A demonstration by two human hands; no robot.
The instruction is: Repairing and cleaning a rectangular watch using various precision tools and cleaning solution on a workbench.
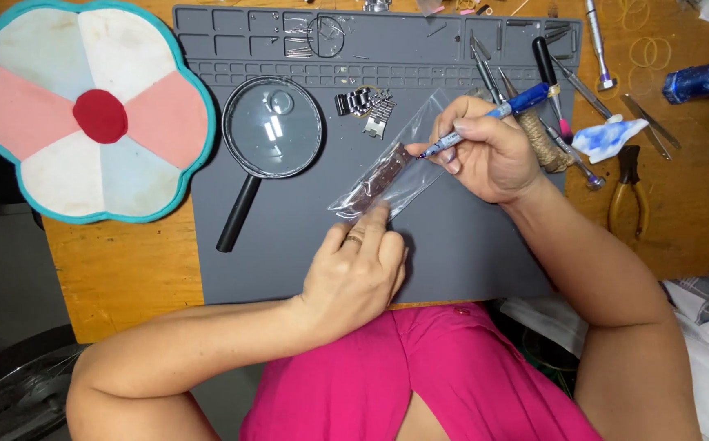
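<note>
A small clear plastic bag [403, 159] with a dark brown strap inside lies on the grey work mat [289, 245]. My left hand [354, 273] presses its index finger on the bag's near end. My right hand [493, 151] holds a blue pen [497, 114], its tip touching the bag's upper part.
A black-handled magnifying glass [271, 131] lies left of the bag, with metal watch band pieces [366, 106] behind it. Tweezers, screwdrivers and a twine spool sit at the mat's right. Yellow pliers [628, 192] rest on the wooden table; a flower-shaped cloth pad [89, 110] is at left.
</note>
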